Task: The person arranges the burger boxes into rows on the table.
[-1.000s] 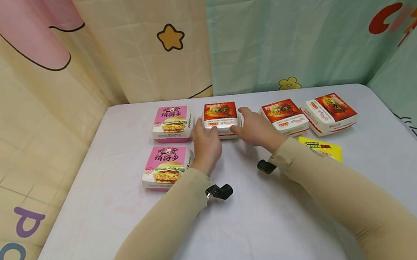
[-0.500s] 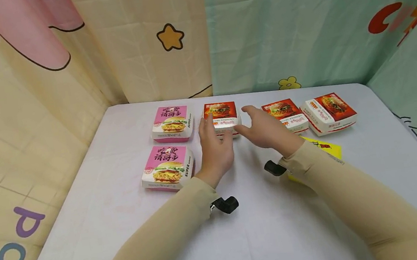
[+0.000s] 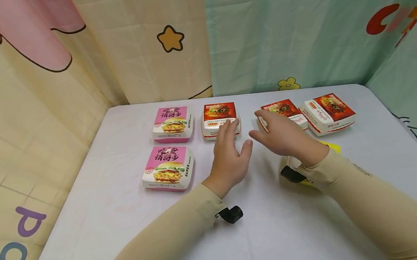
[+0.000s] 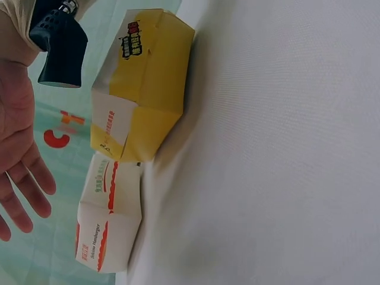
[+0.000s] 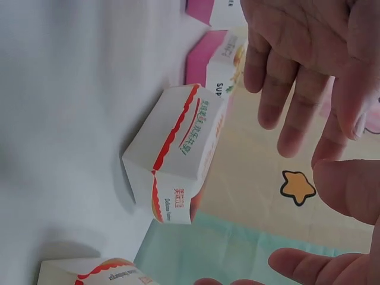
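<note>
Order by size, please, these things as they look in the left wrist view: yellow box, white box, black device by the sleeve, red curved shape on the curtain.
Largest to smallest:
1. Yellow box
2. White box, though it looks farther away
3. Black device
4. Red curved shape

The pale, cloth-covered surface [image 3: 274, 237] stretches out before me, its far corners rounded, a faint crease running through its middle. On my left, a pink-topped burger box [image 3: 172, 124] sits toward the back edge, with a second pink box [image 3: 167, 169] just in front of it. A red-topped box [image 3: 218, 117] rests near the middle of the back row. Well apart to my right, another red box [image 3: 287, 110] lies just beside a third red box [image 3: 330, 113], set at an angle. A yellow box [image 4: 157, 77], partly blocked from my view, sits in front of that pair.
</note>
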`<act>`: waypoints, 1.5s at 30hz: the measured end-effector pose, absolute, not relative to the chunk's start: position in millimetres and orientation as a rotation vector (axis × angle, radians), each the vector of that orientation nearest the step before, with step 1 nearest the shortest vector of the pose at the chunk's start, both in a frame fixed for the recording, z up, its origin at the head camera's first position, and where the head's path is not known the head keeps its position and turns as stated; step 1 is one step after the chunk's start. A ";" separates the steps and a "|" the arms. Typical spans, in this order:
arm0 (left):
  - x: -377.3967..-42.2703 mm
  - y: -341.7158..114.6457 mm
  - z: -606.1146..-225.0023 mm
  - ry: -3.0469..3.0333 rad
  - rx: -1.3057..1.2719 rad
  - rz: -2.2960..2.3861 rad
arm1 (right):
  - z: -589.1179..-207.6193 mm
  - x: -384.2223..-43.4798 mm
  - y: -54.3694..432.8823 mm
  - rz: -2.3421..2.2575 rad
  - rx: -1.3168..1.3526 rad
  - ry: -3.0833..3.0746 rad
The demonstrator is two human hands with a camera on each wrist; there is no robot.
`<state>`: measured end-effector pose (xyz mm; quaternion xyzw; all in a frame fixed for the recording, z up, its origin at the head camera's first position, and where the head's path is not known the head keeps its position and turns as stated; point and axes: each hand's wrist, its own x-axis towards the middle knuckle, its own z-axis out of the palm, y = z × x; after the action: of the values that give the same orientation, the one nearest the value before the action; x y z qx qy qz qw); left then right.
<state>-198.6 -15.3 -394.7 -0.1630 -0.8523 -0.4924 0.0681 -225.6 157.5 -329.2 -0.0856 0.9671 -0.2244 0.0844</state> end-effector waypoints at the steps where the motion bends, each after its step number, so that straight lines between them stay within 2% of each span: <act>1: -198.3 -14.2 -395.6 -2.578 -0.511 -1.470 | -328.4 -223.7 159.9 -0.666 -0.273 2.893; 7: -197.1 -6.2 -399.6 -2.652 -0.605 -1.404 | -323.3 -215.4 173.7 -0.672 -0.320 2.925; 17: -197.0 10.0 -402.9 -2.814 -0.715 -1.302 | -327.7 -210.9 199.7 -0.616 -0.223 2.952; 26: -200.2 23.7 -408.5 -2.963 -0.693 -1.297 | -338.7 -207.9 226.2 -0.579 -0.187 2.954; 45: -200.3 38.1 -413.1 -3.087 -0.738 -1.226 | -324.3 -199.6 244.8 -0.570 -0.104 2.889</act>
<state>-200.3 38.1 -413.1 -0.2150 -0.8996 -0.3572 -0.1300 -199.6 244.8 -324.3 -0.0352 0.9758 -0.1924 0.0974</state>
